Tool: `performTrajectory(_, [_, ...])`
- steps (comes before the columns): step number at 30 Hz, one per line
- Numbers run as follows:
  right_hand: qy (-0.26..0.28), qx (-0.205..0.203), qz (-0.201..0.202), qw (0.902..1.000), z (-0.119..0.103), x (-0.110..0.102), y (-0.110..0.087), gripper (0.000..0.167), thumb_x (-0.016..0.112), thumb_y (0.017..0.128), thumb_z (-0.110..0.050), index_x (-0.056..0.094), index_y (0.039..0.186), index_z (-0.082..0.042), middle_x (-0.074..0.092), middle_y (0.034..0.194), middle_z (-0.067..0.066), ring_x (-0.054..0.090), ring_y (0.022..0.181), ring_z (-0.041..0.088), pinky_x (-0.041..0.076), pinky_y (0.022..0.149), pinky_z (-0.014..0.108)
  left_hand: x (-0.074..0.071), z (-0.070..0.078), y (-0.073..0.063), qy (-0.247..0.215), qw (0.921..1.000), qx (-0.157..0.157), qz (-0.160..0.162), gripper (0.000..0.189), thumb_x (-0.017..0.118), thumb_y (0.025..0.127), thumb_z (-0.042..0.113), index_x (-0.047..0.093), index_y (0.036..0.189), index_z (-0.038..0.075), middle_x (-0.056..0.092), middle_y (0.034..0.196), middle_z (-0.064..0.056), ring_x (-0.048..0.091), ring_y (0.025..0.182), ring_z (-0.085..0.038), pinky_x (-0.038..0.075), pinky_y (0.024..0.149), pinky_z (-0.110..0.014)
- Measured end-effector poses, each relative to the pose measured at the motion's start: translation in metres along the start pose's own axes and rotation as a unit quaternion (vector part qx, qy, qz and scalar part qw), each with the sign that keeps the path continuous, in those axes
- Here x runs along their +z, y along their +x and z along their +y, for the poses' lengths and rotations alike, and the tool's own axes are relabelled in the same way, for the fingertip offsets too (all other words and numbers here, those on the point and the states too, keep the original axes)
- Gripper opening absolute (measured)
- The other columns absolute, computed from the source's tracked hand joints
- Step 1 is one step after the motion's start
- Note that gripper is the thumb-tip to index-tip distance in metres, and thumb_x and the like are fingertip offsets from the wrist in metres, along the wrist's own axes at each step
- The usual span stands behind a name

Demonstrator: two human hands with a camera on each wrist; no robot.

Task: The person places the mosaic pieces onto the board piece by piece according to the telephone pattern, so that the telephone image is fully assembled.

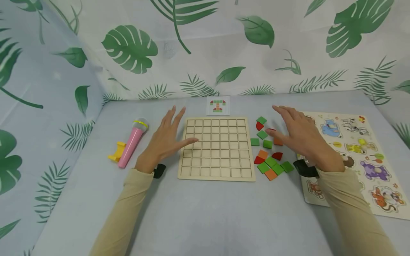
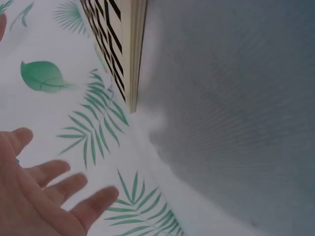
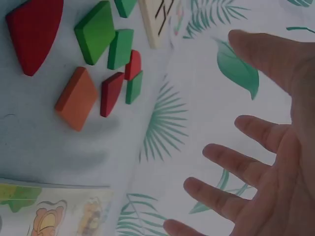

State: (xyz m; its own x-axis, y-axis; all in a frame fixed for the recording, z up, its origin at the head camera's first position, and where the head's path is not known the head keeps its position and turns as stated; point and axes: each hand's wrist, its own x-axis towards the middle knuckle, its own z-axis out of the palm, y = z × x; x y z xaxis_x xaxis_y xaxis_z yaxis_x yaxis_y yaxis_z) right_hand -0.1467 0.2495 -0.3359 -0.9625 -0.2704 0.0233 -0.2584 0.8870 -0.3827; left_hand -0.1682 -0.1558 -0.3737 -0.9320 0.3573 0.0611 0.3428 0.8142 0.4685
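A square wooden grid board (image 1: pixel 216 149) lies mid-table, its cells bare. My left hand (image 1: pixel 166 137) hovers by its left edge, fingers spread, thumb over the board, holding nothing. To the right of the board are scattered flat pieces: green squares (image 1: pixel 287 166), orange squares (image 1: pixel 271 174) and red quarter-circles (image 1: pixel 277 155). My right hand (image 1: pixel 299 131) is held above the table beside these pieces, fingers extended, with nothing in it; it hides part of a few. In the right wrist view the fingers (image 3: pixel 236 162) are spread apart from the pieces. Behind the board is a small pattern card (image 1: pixel 218 106).
At the left lie a pink toy microphone (image 1: pixel 130 145) and a yellow plastic piece (image 1: pixel 117 152). An animal puzzle board (image 1: pixel 381 188) lies on the right, partly under my right forearm. A leaf-printed cloth (image 1: pixel 205 46) hangs behind the table.
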Motion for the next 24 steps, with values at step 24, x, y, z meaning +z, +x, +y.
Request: performTrajectory(24, [0.001,-0.026,-0.057,0.998,0.012,-0.005,0.008,0.039,0.07,0.1,-0.016,0.065,0.13,0.01,0.058,0.13,0.03,0.06,0.117,0.048,0.053,0.089,0.062,0.002,-0.004,-0.028,-0.072,0.9728,0.038,-0.217,0.103,0.085,0.087,0.044,0.028,0.167,0.01,0.004,0.176,-0.012,0.003,0.161,-0.035,0.021,0.125,-0.06])
